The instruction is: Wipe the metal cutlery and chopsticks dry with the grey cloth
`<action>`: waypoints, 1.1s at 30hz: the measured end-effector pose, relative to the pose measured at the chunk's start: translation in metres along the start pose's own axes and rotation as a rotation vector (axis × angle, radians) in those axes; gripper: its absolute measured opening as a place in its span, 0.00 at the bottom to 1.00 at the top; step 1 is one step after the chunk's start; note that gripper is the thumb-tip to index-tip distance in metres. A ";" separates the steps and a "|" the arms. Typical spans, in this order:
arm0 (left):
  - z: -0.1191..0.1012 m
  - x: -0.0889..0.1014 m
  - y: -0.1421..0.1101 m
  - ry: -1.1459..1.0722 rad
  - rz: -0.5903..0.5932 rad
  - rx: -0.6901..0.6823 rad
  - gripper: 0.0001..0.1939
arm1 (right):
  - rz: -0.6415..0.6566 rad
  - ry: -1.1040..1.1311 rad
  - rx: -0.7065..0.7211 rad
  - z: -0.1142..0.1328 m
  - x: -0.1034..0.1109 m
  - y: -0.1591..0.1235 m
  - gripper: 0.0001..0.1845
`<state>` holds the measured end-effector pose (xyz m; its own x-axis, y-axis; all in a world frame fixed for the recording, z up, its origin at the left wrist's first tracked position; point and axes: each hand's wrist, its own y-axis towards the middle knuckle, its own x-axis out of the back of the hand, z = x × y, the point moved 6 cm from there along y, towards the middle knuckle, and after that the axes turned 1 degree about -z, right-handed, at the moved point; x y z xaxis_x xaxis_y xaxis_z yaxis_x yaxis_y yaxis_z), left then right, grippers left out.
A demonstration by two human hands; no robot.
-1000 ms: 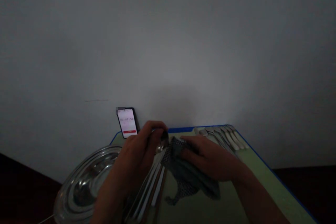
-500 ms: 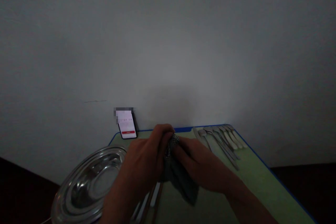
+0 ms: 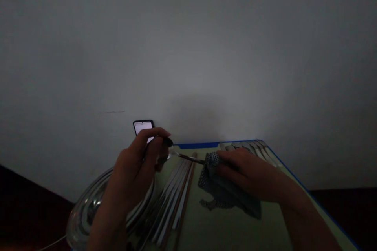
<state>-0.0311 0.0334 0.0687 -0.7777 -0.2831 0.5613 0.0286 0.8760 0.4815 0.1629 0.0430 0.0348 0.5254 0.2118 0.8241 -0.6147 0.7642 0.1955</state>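
Observation:
My left hand [image 3: 141, 160] pinches a metal spoon [image 3: 188, 158] at its bowl end. The spoon's thin handle runs to the right, into a dark checked cloth [image 3: 232, 194]. My right hand [image 3: 246, 170] is closed on that cloth, which wraps the handle's end and hangs loosely below the fingers. Beneath the hands, several chopsticks [image 3: 176, 196], some pale and some brown, lie side by side on the green tabletop [image 3: 218, 235]. To the left, partly behind my left forearm, is a shiny metal basin [image 3: 85, 208].
A phone [image 3: 143, 125] leans against the grey wall [image 3: 188, 47] behind my left hand. At the back right, several spoons and other cutlery [image 3: 259, 151] lie in a row, partly hidden by my right hand. A blue edge [image 3: 200, 145] borders the table.
My hands have moved apart from being together around the cloth, the left going left and the right going right. The spoon between them has come into view.

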 end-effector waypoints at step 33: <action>-0.027 -0.042 -0.011 0.236 0.313 -0.386 0.23 | -0.183 0.063 -0.093 0.007 -0.003 0.009 0.14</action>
<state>0.0180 0.0254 0.0582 -0.5344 -0.1508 0.8317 0.4987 0.7381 0.4544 0.1519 0.0446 0.0379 0.6604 0.1000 0.7442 -0.4503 0.8459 0.2859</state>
